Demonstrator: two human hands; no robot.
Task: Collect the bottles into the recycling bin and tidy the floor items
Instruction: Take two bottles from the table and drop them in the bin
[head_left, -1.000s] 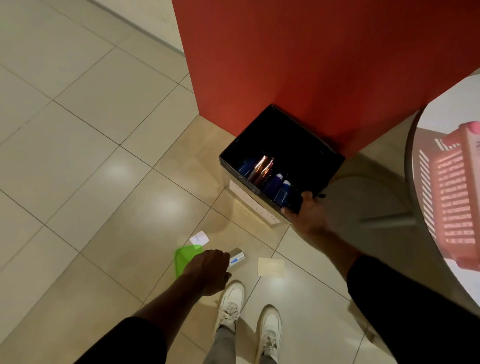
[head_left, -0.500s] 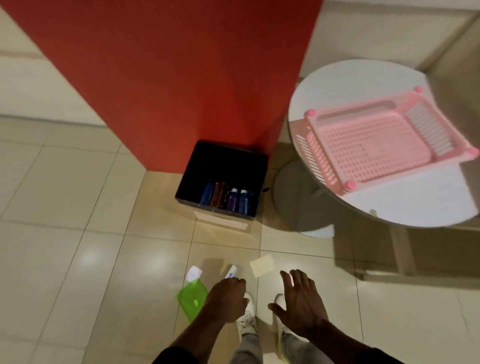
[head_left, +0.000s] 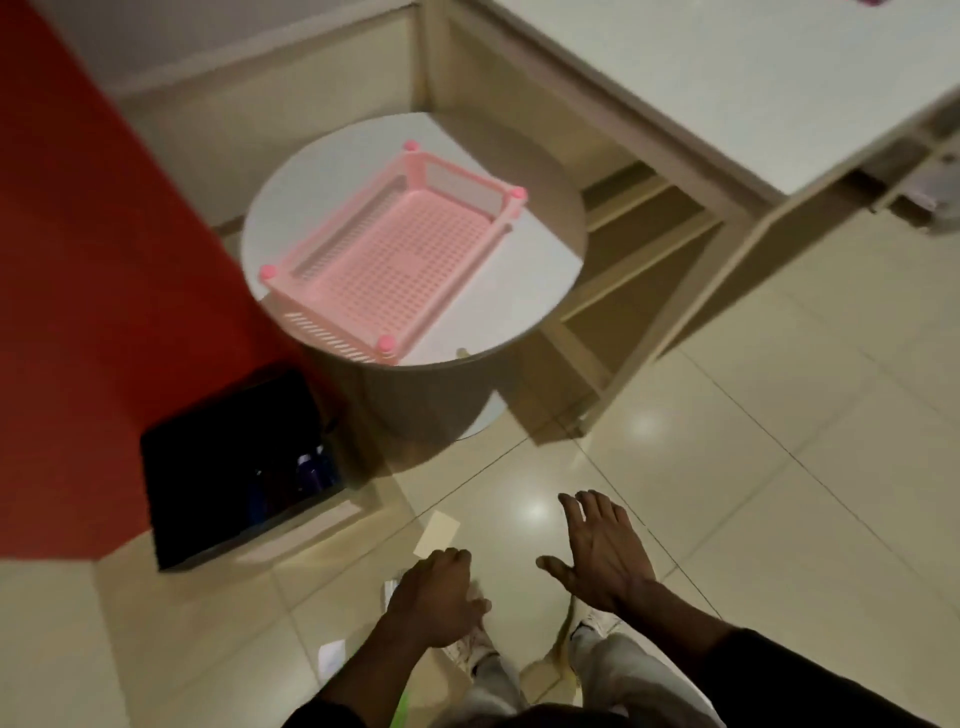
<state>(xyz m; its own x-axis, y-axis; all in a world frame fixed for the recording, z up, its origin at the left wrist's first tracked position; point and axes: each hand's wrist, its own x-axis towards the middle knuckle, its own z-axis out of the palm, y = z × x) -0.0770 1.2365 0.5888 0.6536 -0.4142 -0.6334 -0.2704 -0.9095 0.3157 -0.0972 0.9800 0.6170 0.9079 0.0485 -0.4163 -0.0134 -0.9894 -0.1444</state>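
Note:
The black recycling bin (head_left: 208, 499) stands on the floor against the red wall, with blue bottles (head_left: 313, 469) inside at its right end. My left hand (head_left: 436, 597) hangs low over the floor with its fingers curled, and I see nothing in it. A small white box (head_left: 390, 588) peeks out at its left edge. A beige card (head_left: 437, 532) lies just beyond its knuckles. My right hand (head_left: 602, 556) hovers to the right, fingers spread and empty. A white paper slip (head_left: 332, 657) and a green item (head_left: 401, 709) lie beside my left forearm.
A round white table (head_left: 545, 249) stands right of the bin, with an empty pink plastic basket (head_left: 395, 260) on it. Beige shelving (head_left: 649, 249) and a white counter (head_left: 701, 78) are behind. My shoes (head_left: 592, 623) are under my hands. Glossy tiles stretch to the right.
The view swung right and tilted, so the bin is now at the left. My right hand moved from the bin's rim to an open hover beside my left hand.

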